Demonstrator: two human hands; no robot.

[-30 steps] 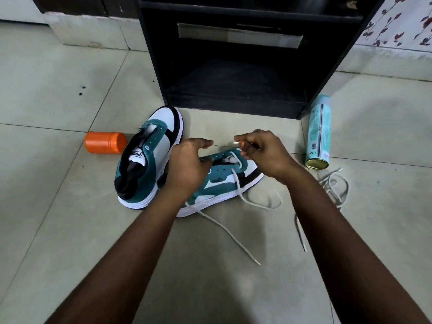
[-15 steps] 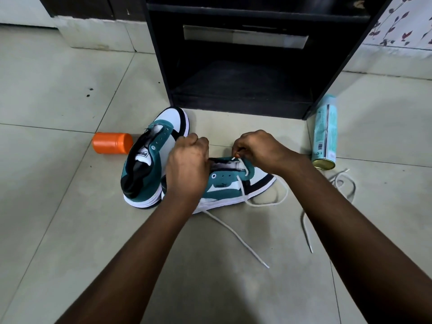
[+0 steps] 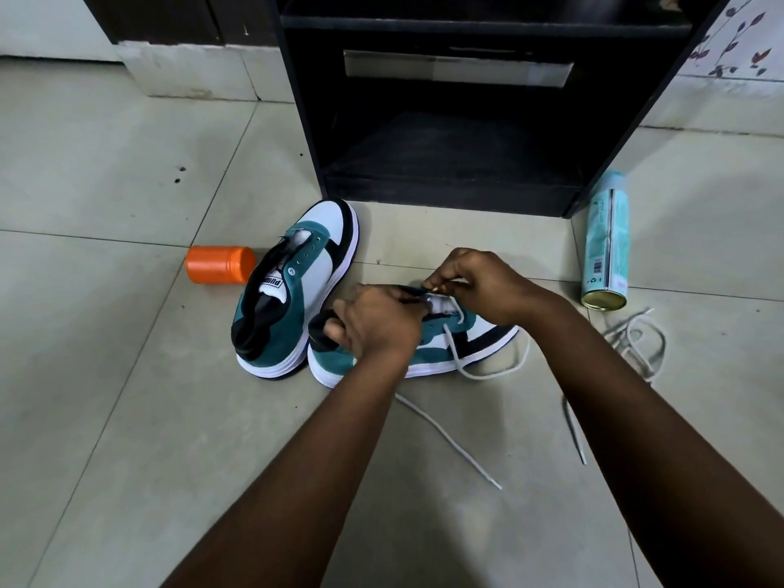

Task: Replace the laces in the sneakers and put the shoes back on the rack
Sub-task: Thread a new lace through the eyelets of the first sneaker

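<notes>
Sneakers sit side by side on the tiled floor just in front of the black rack: the left sneaker stands unlaced with bare eyelets, while the right sneaker lies between the hands. Compared with a second ago, the right hand has dropped from above the shoe down onto its eyelet row, its grip pinching the tip of the white lace against the tongue, and the left hand has slid back to curl around the collar and steady the shoe. That suggests the lace tip is being fed into another eyelet, so lacing of this shoe is only partly done and the other shoe has not been started. Both loose ends of the lace trail across the floor toward the person. A second lace lies in a tangle to the right, near a teal spray can on its side; an orange container lies beside the left sneaker. The rack's bottom shelf looks open for the shoes.
</notes>
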